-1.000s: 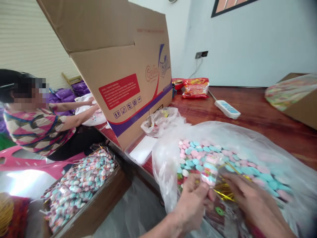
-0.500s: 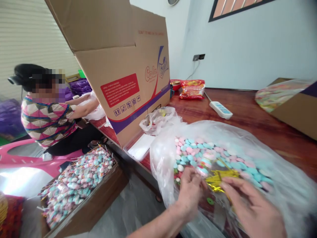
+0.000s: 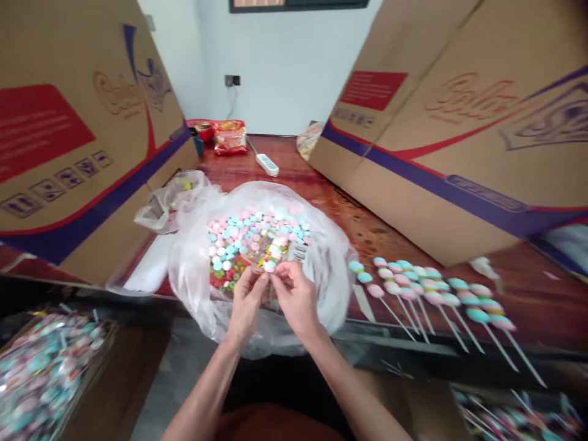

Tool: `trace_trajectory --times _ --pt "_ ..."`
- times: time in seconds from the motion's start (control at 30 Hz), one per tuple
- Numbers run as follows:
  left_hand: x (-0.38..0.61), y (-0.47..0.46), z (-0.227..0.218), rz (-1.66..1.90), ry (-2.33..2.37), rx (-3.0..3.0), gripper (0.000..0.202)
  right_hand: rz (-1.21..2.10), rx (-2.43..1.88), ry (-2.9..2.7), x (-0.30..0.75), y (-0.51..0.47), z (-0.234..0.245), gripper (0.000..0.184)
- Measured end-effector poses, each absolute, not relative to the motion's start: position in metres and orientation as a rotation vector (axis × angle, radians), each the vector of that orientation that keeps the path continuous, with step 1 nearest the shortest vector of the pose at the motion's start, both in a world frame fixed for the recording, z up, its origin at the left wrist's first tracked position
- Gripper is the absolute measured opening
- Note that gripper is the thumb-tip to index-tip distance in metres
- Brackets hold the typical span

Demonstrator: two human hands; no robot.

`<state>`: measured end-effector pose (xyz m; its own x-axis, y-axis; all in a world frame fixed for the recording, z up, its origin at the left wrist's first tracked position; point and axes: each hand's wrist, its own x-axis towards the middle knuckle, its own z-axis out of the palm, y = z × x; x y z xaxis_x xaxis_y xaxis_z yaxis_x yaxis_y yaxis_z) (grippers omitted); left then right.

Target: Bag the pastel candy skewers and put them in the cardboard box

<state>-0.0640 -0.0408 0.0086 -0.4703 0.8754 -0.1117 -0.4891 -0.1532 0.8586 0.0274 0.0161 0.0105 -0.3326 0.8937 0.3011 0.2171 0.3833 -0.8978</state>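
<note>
My left hand (image 3: 248, 300) is closed in a pinch at the lower end of a marshmallow lollipop (image 3: 274, 251) in a clear wrapper. Its pastel marshmallows point away from me, and the fingers cover its stick end. Close beside it, my right hand (image 3: 296, 297) pinches at the same neck of the wrapper; the gold twist tie it took is hidden between the fingertips. More gold twist ties (image 3: 285, 252) lie just behind the lollipop. Beneath both hands spreads a clear plastic bag (image 3: 331, 263) of loose pink, blue and white marshmallows (image 3: 234, 233), with red and green ring sweets (image 3: 228, 277) at its near left.
Tall cartons flank the table: a left carton (image 3: 92, 141) and a right carton (image 3: 413, 147). Unwrapped marshmallow lollipops (image 3: 427, 288) lie in a row at right. A box of wrapped lollipops (image 3: 46, 367) stands low left. A power strip (image 3: 267, 164) and red packet (image 3: 230, 136) lie behind.
The view has swung right, bringing the right carton and lollipop row in and the co-worker out. My right hand has left the gold twist ties and joined my left at the wrapper's neck.
</note>
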Motion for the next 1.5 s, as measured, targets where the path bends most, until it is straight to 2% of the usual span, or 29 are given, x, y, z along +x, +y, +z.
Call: trace_trajectory --times 0.1,0.27,0.47,0.73,0.83,0.93,1.03,1.1,1.27,1.33,1.5 --pt "-0.059 -0.038 0.007 1.821 1.124 0.498 0.030 1.032 -0.970 -1.792 0.036 0.014 0.011 0.010" --pt "-0.051 -0.034 0.005 1.824 1.194 0.500 0.033 1.287 -1.015 -1.688 0.055 0.016 0.001 0.016" --pt "-0.037 -0.029 0.009 1.766 1.147 0.495 0.036 1.193 -0.991 -1.745 0.061 0.015 0.002 0.015" --pt "-0.036 -0.031 0.032 1.284 0.839 0.286 0.041 1.581 -0.764 -1.616 0.095 0.018 0.024 0.018" --pt "-0.025 -0.029 0.034 1.215 0.858 0.327 0.042 1.389 -0.757 -1.745 0.109 0.020 0.027 0.012" --pt "-0.009 -0.024 0.026 1.382 1.028 0.481 0.033 1.074 -0.903 -1.835 0.115 0.017 0.020 0.010" --pt "0.003 -0.023 0.015 1.494 1.184 0.589 0.024 0.938 -1.056 -1.836 0.118 0.014 0.012 0.012" --pt "0.006 -0.024 0.012 1.488 1.231 0.618 0.021 0.962 -1.125 -1.783 0.120 0.013 0.010 0.013" --pt "0.008 -0.017 0.017 1.391 1.109 0.514 0.026 1.341 -1.105 -1.590 0.132 0.012 0.010 0.020" --pt "0.010 -0.010 0.020 1.346 1.053 0.388 0.030 1.146 -1.097 -1.652 0.138 0.009 0.009 0.023" --pt "0.023 -0.008 0.031 1.254 1.090 0.239 0.031 0.402 -1.084 -1.959 0.150 0.000 0.006 0.029"
